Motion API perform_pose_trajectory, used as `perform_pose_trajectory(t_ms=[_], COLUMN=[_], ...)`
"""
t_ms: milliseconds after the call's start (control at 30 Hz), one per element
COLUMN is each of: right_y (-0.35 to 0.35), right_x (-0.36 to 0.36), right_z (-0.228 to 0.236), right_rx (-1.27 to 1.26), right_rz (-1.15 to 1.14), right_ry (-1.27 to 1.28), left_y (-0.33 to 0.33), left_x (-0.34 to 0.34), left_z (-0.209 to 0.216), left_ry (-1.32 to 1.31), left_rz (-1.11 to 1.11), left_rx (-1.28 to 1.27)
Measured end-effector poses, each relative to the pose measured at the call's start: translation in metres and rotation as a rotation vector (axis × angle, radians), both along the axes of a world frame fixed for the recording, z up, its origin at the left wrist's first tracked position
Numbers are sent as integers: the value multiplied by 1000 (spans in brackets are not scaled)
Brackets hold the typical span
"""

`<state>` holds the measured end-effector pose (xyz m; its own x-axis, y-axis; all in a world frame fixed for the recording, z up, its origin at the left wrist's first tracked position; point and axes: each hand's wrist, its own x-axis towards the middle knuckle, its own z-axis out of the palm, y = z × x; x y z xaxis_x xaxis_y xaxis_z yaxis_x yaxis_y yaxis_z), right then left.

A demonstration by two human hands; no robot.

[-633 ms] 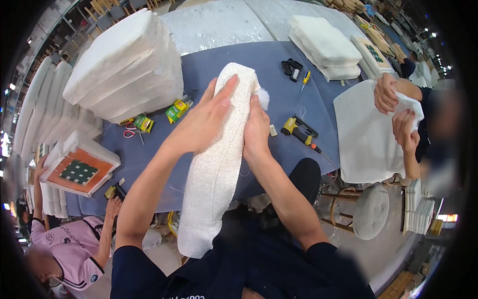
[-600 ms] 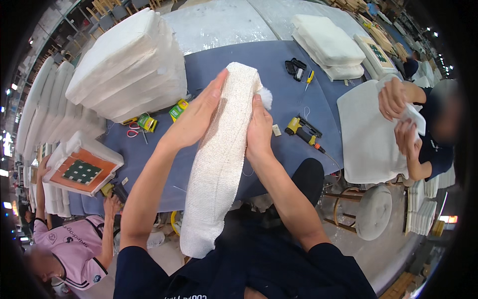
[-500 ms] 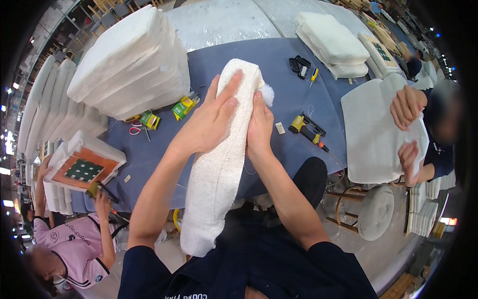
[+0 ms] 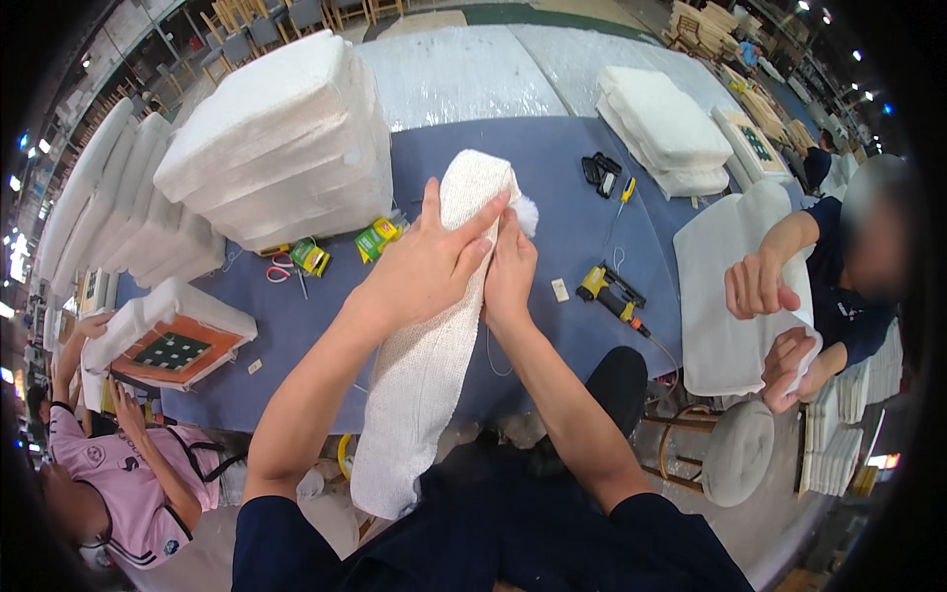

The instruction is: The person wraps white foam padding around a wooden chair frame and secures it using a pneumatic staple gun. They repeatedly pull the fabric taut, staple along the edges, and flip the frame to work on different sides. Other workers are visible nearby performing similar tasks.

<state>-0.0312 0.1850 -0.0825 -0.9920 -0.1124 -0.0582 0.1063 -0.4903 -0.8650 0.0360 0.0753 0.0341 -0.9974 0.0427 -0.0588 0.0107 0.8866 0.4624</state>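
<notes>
A long padded piece covered in white woven fabric (image 4: pixel 424 360) slants from over the table toward my lap. My left hand (image 4: pixel 424 264) lies across its upper part, gripping it, with the fingertips at the right edge. My right hand (image 4: pixel 510 271) pinches that same edge, its thumb close to the left fingertips. White stuffing (image 4: pixel 528 215) bulges out beside the right fingers. The underside of the piece and what the right fingertips press on are hidden.
On the blue table (image 4: pixel 552 414) lie a yellow-black staple gun (image 4: pixel 612 294) with a hose, a screwdriver (image 4: pixel 626 192), red-handled scissors (image 4: pixel 283 266) and yellow-green boxes (image 4: pixel 377 239). White cushions (image 4: pixel 276 148) are stacked behind. Co-workers handle a seat (image 4: pixel 178 335) at left and white fabric (image 4: pixel 725 296) at right.
My left fingers have shifted toward the piece's right edge, nearer my right thumb. The view has tilted up slightly. The left co-worker's staple gun is no longer seen in the hand.
</notes>
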Motion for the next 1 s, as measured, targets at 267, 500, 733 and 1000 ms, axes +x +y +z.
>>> perform_pose_trajectory(t_ms=[267,500,733,1000], right_y=[-58,-147,-92,238], right_x=[14,14,-32,-167], right_z=[11,-3,-24,-265], right_rx=[42,376,63,2177], right_rz=[18,-71,956,359], right_ry=[57,192,47,232], left_y=[-78,-90,-115,-119], left_x=[-16,2,2,4], left_z=[-27,-22,-56,-47], left_ry=[166,9,268,189], left_rz=[80,592,655,592], left_rx=[357,-55,-297,-284])
